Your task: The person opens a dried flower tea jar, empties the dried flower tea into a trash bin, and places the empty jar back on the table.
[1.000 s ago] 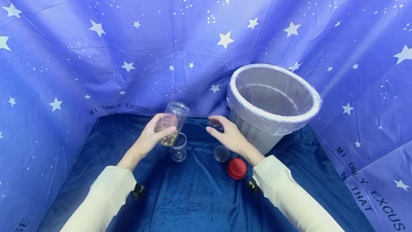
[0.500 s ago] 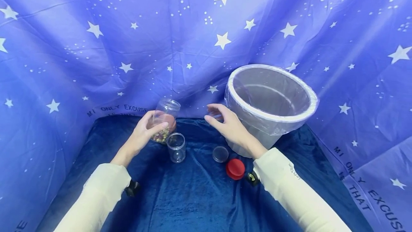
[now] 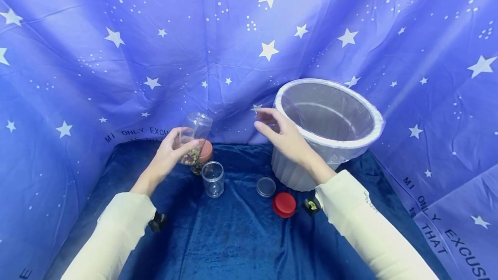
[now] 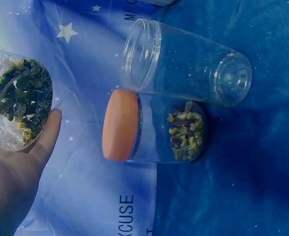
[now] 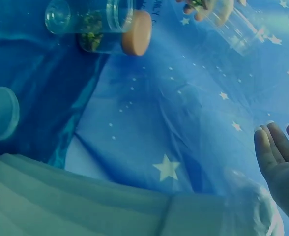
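Observation:
My left hand (image 3: 165, 154) grips a clear jar (image 3: 200, 126) without a lid, raised and tilted. Dried flower bits (image 4: 24, 96) cover its bottom. Just behind it, a jar with an orange lid (image 3: 206, 150) stands on the cloth, also partly filled with dried pieces (image 4: 186, 132). An uncovered clear jar (image 3: 213, 180) stands upright in front of that one, nothing visible inside. My right hand (image 3: 289, 139) hovers by the bin's left side, fingers loosely bent. In the right wrist view nothing shows between its fingers (image 5: 277, 142).
A large bin (image 3: 299, 167) with a plastic liner over its white rim (image 3: 330, 142) stands at the right back. A clear round lid (image 3: 266, 187) and a red lid (image 3: 284, 205) lie on the dark blue cloth (image 3: 233, 241). A starry curtain (image 3: 175, 55) surrounds the table.
My left hand has moved left and slightly up with the jar, uncovering the orange-lidded jar and the jar in front. My right hand has risen and shifted right, toward the bin.

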Action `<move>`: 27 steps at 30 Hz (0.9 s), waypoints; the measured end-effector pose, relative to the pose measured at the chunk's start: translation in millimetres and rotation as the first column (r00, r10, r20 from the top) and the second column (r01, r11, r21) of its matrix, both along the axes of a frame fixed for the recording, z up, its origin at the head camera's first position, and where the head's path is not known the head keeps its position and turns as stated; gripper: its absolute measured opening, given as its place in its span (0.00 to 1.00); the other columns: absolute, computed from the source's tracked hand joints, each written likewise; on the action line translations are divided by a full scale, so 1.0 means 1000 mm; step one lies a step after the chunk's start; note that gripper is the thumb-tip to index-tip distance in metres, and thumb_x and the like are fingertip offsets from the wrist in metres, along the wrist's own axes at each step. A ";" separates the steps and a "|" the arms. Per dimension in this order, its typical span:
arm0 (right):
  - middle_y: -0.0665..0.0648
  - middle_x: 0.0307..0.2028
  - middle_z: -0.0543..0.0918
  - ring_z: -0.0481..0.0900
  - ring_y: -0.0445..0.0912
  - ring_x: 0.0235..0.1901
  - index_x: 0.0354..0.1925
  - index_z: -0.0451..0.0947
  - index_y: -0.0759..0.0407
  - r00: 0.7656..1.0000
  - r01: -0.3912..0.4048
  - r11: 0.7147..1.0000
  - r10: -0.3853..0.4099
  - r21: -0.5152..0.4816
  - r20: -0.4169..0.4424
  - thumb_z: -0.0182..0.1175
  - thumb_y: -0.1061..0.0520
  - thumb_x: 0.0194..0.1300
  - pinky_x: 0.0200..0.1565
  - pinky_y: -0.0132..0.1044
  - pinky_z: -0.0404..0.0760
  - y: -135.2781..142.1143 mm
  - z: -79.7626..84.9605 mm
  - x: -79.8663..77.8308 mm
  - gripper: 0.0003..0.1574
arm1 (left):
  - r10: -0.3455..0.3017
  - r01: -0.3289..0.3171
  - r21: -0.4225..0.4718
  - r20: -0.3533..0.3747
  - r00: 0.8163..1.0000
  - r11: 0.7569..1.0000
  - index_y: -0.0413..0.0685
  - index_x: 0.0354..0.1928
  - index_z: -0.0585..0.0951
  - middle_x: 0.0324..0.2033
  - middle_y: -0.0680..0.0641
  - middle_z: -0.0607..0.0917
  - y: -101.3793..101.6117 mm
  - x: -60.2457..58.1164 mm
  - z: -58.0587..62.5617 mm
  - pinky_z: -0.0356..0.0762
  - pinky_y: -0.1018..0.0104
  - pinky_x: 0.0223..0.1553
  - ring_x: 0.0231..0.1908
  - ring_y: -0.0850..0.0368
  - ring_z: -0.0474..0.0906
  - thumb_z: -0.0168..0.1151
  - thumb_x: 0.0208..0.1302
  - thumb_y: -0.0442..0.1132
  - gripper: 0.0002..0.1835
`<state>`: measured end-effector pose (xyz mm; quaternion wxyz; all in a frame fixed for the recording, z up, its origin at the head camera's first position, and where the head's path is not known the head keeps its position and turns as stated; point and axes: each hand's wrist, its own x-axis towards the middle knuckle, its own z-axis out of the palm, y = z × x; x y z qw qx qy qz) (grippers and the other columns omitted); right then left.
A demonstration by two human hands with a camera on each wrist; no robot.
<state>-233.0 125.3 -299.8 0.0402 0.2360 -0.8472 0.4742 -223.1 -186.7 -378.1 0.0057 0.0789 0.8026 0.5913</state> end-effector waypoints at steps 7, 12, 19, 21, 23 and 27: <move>0.60 0.57 0.80 0.77 0.51 0.58 0.65 0.70 0.60 0.998 0.043 0.999 -0.042 0.013 -0.038 0.56 0.54 0.72 0.62 0.46 0.75 0.012 0.016 -0.003 0.26 | -0.008 0.008 0.018 -0.017 1.000 1.000 0.43 0.69 0.63 0.60 0.34 0.76 0.001 -0.003 0.008 0.67 0.44 0.65 0.63 0.39 0.73 0.58 0.69 0.50 0.32; 0.60 0.57 0.80 0.79 0.51 0.57 0.65 0.69 0.59 0.997 0.060 0.997 -0.058 0.041 -0.045 0.55 0.53 0.73 0.61 0.45 0.75 0.020 0.025 -0.007 0.26 | -0.006 0.006 0.023 -0.003 1.000 1.000 0.45 0.70 0.61 0.62 0.35 0.74 0.003 -0.005 0.015 0.64 0.41 0.67 0.65 0.39 0.70 0.59 0.68 0.52 0.35; 0.61 0.58 0.80 0.78 0.53 0.58 0.66 0.69 0.59 0.991 0.109 0.992 -0.104 0.060 -0.079 0.54 0.51 0.73 0.65 0.46 0.72 0.036 0.037 -0.010 0.27 | 0.001 -0.001 0.021 -0.011 1.000 1.000 0.45 0.71 0.61 0.62 0.35 0.75 0.007 -0.008 0.025 0.65 0.43 0.66 0.65 0.39 0.71 0.59 0.67 0.52 0.35; 0.61 0.58 0.80 0.78 0.53 0.58 0.66 0.69 0.59 0.989 0.126 0.989 -0.119 0.076 -0.092 0.54 0.50 0.73 0.64 0.46 0.72 0.041 0.040 -0.011 0.28 | -0.001 0.001 0.017 -0.013 1.000 1.000 0.46 0.71 0.61 0.62 0.35 0.75 0.009 -0.008 0.028 0.67 0.44 0.64 0.65 0.40 0.71 0.60 0.67 0.52 0.36; 0.61 0.58 0.80 0.78 0.52 0.58 0.66 0.69 0.58 0.985 0.145 0.985 -0.135 0.094 -0.103 0.54 0.49 0.73 0.64 0.47 0.73 0.046 0.041 -0.011 0.28 | -0.003 0.003 0.008 -0.015 1.000 1.000 0.47 0.71 0.61 0.62 0.36 0.75 0.009 -0.008 0.030 0.69 0.45 0.62 0.65 0.41 0.72 0.60 0.67 0.53 0.36; 0.61 0.58 0.80 0.79 0.53 0.57 0.66 0.69 0.56 0.980 0.180 0.974 -0.166 0.135 -0.107 0.54 0.47 0.73 0.63 0.48 0.73 0.058 0.042 -0.013 0.29 | -0.011 0.010 -0.008 -0.024 1.000 1.000 0.49 0.71 0.61 0.63 0.38 0.75 0.011 -0.008 0.034 0.73 0.46 0.58 0.64 0.42 0.73 0.59 0.67 0.54 0.36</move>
